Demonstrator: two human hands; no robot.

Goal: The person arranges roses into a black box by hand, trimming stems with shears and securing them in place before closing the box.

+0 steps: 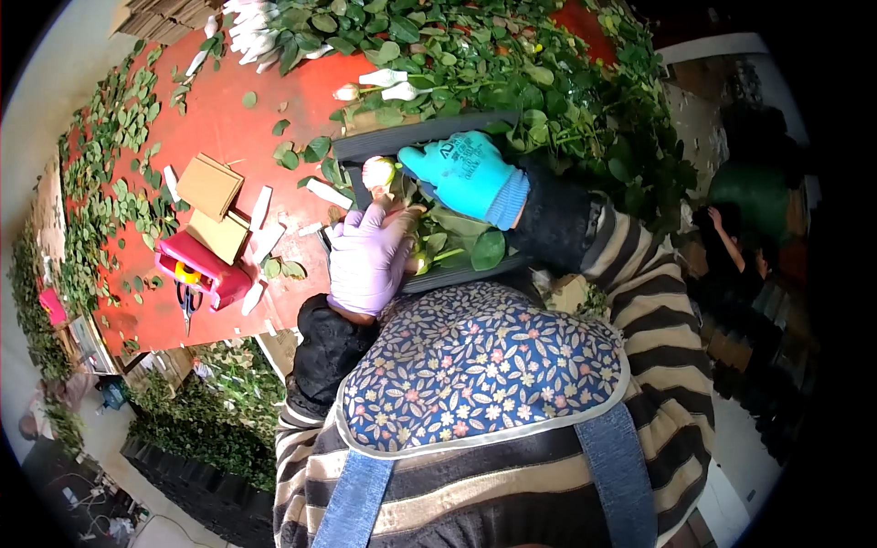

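A pale pink-and-white rose (375,172) lies at the left end of a dark tray-like frame (420,135) on the red table. My left hand (368,256), in a lilac glove with bare fingertips showing, reaches up to the rose with bent fingers closed at its base. My right hand (466,175), in a teal glove, lies over the stems just right of the bloom. Its fingers are curled and mostly hidden; what they hold cannot be made out. Inside the frame, green rose leaves (488,249) and a stem lie beside my left hand.
Leafy rose stems (566,119) pile up at the far right. White-sleeved buds (399,89) lie beyond the frame. To the left are cardboard pieces (210,185), a pink plastic holder (212,274), scissors (188,301) and white sleeves (262,207). Loose leaves (119,205) cover the table's left side.
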